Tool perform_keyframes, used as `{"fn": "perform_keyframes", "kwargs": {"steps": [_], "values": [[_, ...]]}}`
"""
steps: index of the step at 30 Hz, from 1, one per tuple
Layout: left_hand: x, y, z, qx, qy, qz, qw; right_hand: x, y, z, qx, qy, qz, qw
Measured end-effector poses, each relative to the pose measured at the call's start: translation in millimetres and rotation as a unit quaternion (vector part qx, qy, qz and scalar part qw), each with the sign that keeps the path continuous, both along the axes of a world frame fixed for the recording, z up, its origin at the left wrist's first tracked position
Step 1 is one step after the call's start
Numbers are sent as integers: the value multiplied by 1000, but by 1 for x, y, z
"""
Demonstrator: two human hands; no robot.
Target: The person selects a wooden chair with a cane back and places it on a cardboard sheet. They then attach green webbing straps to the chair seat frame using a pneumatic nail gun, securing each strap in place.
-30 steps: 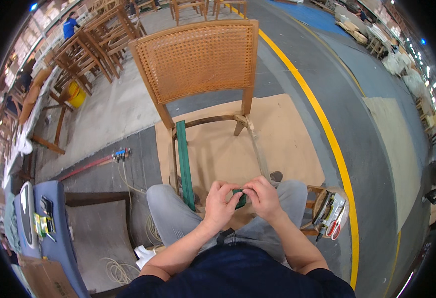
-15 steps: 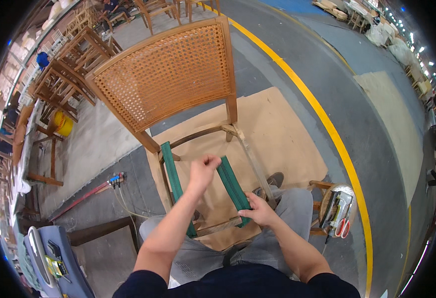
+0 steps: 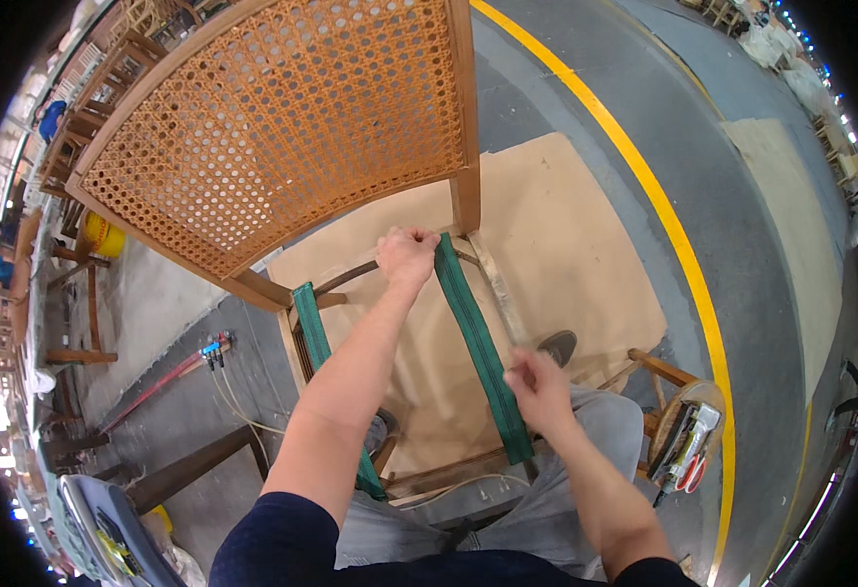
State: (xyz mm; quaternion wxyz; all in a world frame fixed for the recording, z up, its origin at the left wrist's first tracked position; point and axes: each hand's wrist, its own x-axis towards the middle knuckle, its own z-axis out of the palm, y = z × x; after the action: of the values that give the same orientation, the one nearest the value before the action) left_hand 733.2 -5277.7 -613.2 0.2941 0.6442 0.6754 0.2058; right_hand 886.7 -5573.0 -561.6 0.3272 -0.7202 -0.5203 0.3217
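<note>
straight ahead, a wooden chair (image 3: 292,127) stands with its cane back on the far side and its seat frame open. beneath it lies a brown sheet (image 3: 581,245). to the right sits a round stool (image 3: 700,393). the left green strip (image 3: 314,328) runs along the left side of the frame; the right green strip (image 3: 471,328) stretches from the back rail to the front rail, near the right side. the left hand (image 3: 407,256) holds that strip's far end between fingertips drawn together. the right hand (image 3: 541,389) is blurred, fingers curled beside the strip's right edge; i cannot tell whether they touch it. red-handled scissors (image 3: 689,474) lie on the stool
</note>
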Motion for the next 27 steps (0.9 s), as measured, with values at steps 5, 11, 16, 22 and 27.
{"fn": "perform_keyframes", "kwargs": {"steps": [5,11,16,22,27], "values": [[14,9,10,-64,6,43,997,-7,124,4,41,-45,52,997],[13,19,15,-97,28,56,993,-22,215,5,-80,-234,140,959],[12,13,18,-72,56,29,995,-22,220,-7,-95,-264,159,947],[-18,-48,19,204,183,-152,949,-28,220,-1,-132,-273,175,937],[-20,-49,-22,245,227,-218,917,-18,213,0,-59,-165,126,977]]}}
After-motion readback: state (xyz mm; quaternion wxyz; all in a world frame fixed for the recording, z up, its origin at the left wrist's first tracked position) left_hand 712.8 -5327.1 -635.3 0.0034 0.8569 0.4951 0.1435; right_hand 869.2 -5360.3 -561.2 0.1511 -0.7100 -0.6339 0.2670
